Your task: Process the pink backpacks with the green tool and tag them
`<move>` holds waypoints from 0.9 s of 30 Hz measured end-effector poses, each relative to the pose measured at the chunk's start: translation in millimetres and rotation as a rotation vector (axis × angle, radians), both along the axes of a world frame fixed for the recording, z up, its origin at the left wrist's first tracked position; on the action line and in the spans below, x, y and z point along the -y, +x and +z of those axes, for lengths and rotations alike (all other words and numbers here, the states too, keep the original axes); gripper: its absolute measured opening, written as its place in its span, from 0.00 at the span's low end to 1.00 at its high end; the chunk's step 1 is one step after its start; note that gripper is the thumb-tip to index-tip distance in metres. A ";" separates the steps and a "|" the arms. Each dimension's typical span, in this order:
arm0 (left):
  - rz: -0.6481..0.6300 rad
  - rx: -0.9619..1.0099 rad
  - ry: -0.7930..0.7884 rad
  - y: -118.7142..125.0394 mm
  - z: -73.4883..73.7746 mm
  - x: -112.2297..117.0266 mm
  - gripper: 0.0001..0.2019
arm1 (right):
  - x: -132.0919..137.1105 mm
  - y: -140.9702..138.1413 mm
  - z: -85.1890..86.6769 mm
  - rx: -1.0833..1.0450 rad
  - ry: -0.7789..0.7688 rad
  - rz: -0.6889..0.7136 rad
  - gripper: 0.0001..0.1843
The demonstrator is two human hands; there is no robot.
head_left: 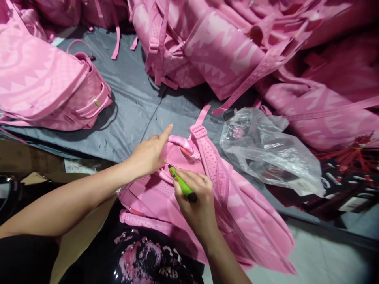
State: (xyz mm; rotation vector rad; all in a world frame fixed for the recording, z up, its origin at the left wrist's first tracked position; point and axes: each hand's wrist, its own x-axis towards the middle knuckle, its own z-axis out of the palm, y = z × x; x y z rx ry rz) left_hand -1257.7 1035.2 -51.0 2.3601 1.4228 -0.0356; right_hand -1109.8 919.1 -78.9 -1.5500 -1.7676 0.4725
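A pink backpack (186,217) with camouflage side panels leans at the table's front edge, its strap side up. My left hand (149,154) rests at the top of it beside the carry handle (180,142). The index finger points outward and the thumb is apart from it. In my right hand (197,197) is a bright green, marker-like tool (184,186) with black ends. Its narrow tip meets or nearly meets the fabric below the handle, close to my left thumb. A dotted shoulder strap (209,157) runs beside my right hand.
Grey cloth (127,86) covers the table. Another pink backpack (53,83) lies at the left, and several more (219,47) are heaped at the back and right. A clear plastic bag (266,146) lies beside black-and-red tags (346,177) with red cords.
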 end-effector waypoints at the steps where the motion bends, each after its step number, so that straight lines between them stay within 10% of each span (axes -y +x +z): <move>1: 0.002 -0.004 -0.002 0.1 -0.3 -0.4 0.47 | 0.3 1.0 0.0 0.004 0.001 0.001 0.15; 13: -0.045 0.075 0.063 -12.1 -9.4 -7.3 0.45 | 0.4 -3.7 11.9 -0.157 0.057 -0.033 0.11; 18: -0.053 0.062 0.075 -10.7 -11.7 -7.6 0.43 | 41.2 78.9 44.0 -0.152 0.262 -0.331 0.09; 21: -0.033 0.048 0.074 -9.3 -8.2 -4.4 0.42 | 35.1 153.1 30.2 0.198 0.321 -0.670 0.11; 23: -0.038 0.052 0.066 -9.3 -8.9 -4.6 0.41 | 12.1 193.0 8.9 0.554 -0.049 -0.564 0.14; 27: -0.031 0.099 0.075 -11.5 -18.6 -7.1 0.43 | -41.1 232.2 -21.3 0.740 -0.244 -0.366 0.15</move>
